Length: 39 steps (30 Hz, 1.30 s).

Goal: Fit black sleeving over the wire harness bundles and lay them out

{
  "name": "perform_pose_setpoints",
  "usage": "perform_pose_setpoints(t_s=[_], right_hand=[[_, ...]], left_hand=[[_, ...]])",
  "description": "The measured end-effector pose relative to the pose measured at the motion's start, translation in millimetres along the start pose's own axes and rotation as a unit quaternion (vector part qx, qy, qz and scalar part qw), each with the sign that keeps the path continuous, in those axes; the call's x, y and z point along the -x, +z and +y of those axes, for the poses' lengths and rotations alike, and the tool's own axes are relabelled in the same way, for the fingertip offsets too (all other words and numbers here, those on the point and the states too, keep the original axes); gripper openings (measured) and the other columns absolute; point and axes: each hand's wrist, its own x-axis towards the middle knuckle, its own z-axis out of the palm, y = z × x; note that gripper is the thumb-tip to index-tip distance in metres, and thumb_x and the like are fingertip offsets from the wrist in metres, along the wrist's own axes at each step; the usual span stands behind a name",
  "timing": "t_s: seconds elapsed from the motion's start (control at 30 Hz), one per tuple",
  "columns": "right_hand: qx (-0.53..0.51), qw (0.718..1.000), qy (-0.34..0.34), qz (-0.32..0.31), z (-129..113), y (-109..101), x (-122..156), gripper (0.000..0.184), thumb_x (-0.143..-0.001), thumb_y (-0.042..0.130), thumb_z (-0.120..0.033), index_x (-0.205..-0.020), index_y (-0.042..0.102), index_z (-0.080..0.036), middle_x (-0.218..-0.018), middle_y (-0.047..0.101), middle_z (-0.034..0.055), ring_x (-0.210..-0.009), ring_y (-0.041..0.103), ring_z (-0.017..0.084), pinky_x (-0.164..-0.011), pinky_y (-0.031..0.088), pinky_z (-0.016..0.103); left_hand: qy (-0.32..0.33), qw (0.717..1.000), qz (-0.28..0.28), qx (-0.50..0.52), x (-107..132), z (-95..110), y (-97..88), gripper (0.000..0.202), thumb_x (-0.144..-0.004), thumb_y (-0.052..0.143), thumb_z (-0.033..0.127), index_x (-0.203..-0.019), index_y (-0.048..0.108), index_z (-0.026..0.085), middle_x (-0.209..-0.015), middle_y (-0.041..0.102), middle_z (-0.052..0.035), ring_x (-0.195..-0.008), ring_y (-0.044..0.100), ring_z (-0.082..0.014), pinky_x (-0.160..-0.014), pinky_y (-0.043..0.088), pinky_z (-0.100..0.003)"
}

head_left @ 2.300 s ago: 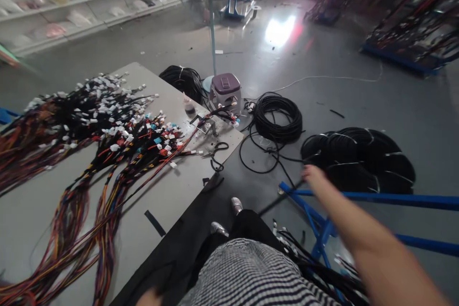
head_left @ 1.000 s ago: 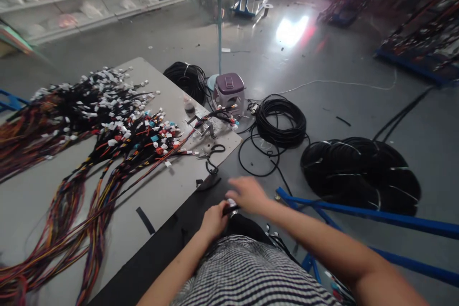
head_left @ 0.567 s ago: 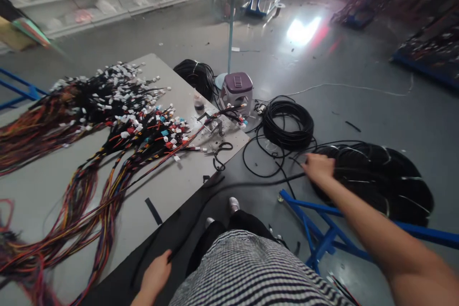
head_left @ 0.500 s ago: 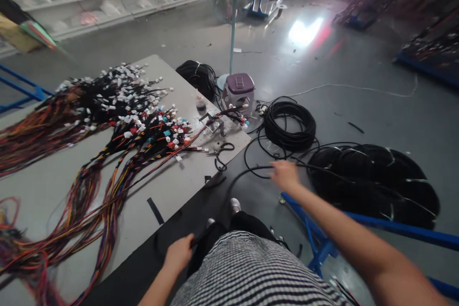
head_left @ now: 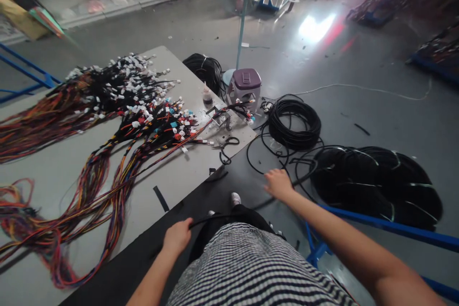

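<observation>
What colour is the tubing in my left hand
The tubing is black, clearest in the head view.

Bench [head_left: 193,167]: pale grey, flat top.
From far corner leftward: heaped wires [head_left: 111,179], mixed colours, with white connectors [head_left: 125,79] bunched thickly.
Right corner: metal bracket [head_left: 228,122], wires laid over it; scissors [head_left: 223,147], black handles.
Far right edge: small bottle [head_left: 207,97], dark contents.
Near edge: black strip [head_left: 161,198], flat.
Floor [head_left: 340,114], past right corner: purple-topped stool [head_left: 247,79]; round black coil [head_left: 278,129]; large tied coil [head_left: 376,191].
</observation>
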Motion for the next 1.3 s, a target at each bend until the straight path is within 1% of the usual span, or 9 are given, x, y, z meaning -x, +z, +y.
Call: perform_pose_setpoints(t_s=[0.17,0.37,0.5,0.6,0.73,0.87,0.97,1.13,1.3], right_hand=[[-0.227,0.961,-0.137,-0.074,-126.6,24.5,14.9,0.047,-0.095,0.05,-0.052,-0.128,0.061,-0.021,-0.112,0.068,0.008,-0.102,0.063,0.023,-0.088,0.046,0.033],[-0.249,0.939,-0.193,-0.141,-113.4,10.5,28.5,0.035,-0.096,0.047,-0.038,-0.118,0.069,-0.023,-0.113,0.069,0.0055,-0.103,0.065,0.025,-0.09,0.049,0.036],[-0.287,0.92,-0.23,-0.133,-134.3,2.2,18.7,0.038,-0.095,0.045,-0.037,-0.122,0.067,-0.02,-0.118,0.067,0.0069,-0.107,0.064,0.024,-0.095,0.048,0.037],[-0.326,0.908,-0.241,-0.108,-145.0,-5.1,12.3,0.036,-0.094,0.046,-0.037,-0.116,0.069,-0.021,-0.115,0.068,0.0067,-0.106,0.064,0.022,-0.095,0.048,0.035],[-0.375,0.898,-0.227,-0.029,-132.0,-16.2,6.9,0.036,-0.093,0.05,-0.044,-0.114,0.07,-0.022,-0.106,0.07,0.007,-0.096,0.066,0.021,-0.089,0.051,0.032],[-0.373,0.897,-0.237,0.01,-124.7,-19.1,0.3,0.036,-0.093,0.053,-0.047,-0.112,0.071,-0.022,-0.094,0.07,0.0068,-0.084,0.065,0.019,-0.079,0.052,0.03],[-0.375,0.899,-0.227,0.002,-124.7,-20.1,-12.9,0.034,-0.092,0.056,-0.045,-0.109,0.071,-0.021,-0.095,0.07,0.007,-0.085,0.064,0.018,-0.082,0.051,0.031],[-0.398,0.881,-0.252,-0.043,-109.4,-33.8,-50.7,0.031,-0.092,0.056,-0.043,-0.109,0.071,-0.022,-0.093,0.07,0.0056,-0.083,0.064,0.017,-0.078,0.049,0.027],[-0.341,0.924,-0.171,0.032,-39.4,-53.3,-139.5,0.028,-0.091,0.057,-0.039,-0.108,0.073,-0.023,-0.097,0.071,0.0056,-0.087,0.066,0.019,-0.08,0.05,0.028]], left_hand=[[0.11,0.993,0.047,0.014,-6.9,91.3,-32.8,0.03,-0.087,0.047,0.022,-0.106,0.07,0.026,-0.107,0.072,-0.0061,-0.101,0.066,-0.0245,-0.083,0.048,-0.031],[0.002,0.994,0.064,0.091,11.5,56.6,-34.9,0.024,-0.086,0.048,0.024,-0.094,0.07,0.025,-0.094,0.073,-0.0064,-0.091,0.068,-0.0246,-0.074,0.047,-0.031],[0.058,0.971,0.118,0.199,15.5,54.6,-38.9,0.02,-0.082,0.053,0.023,-0.094,0.069,0.024,-0.089,0.071,-0.0046,-0.086,0.066,-0.0225,-0.074,0.045,-0.03],[0.164,0.897,0.108,0.395,17.6,45.2,-48.2,0.039,-0.073,0.065,0.023,-0.111,0.064,0.022,-0.087,0.066,-0.0024,-0.078,0.062,-0.0164,-0.071,0.046,-0.026],[0.208,0.724,-0.019,0.658,20.4,25.7,-55.6,0.078,-0.063,0.079,0.035,-0.132,0.048,0.019,-0.091,0.062,-0.0026,-0.071,0.059,-0.012,-0.053,0.042,-0.019],[0.185,0.662,-0.028,0.726,13.8,39.6,-59.5,0.068,-0.069,0.074,0.055,-0.12,0.058,0.014,-0.077,0.06,-0.0017,-0.055,0.054,-0.0086,-0.045,0.037,-0.018],[0.175,0.692,0.03,0.699,4.5,58.1,-72.8,0.058,-0.077,0.065,0.061,-0.107,0.066,0.012,-0.068,0.058,-0.0011,-0.052,0.051,-0.0083,-0.048,0.04,-0.02],[0.351,0.812,0.092,0.456,-19.4,79.5,-123.0,0.031,-0.09,0.056,0.04,-0.106,0.073,0.019,-0.097,0.068,-0.0084,-0.088,0.062,-0.0167,-0.082,0.05,-0.029],[0.337,0.862,0.171,0.338,-100.9,100.1,-180.6,0.04,-0.09,0.057,0.032,-0.128,0.061,0.022,-0.116,0.066,-0.0086,-0.104,0.061,-0.0194,-0.093,0.048,-0.033]])
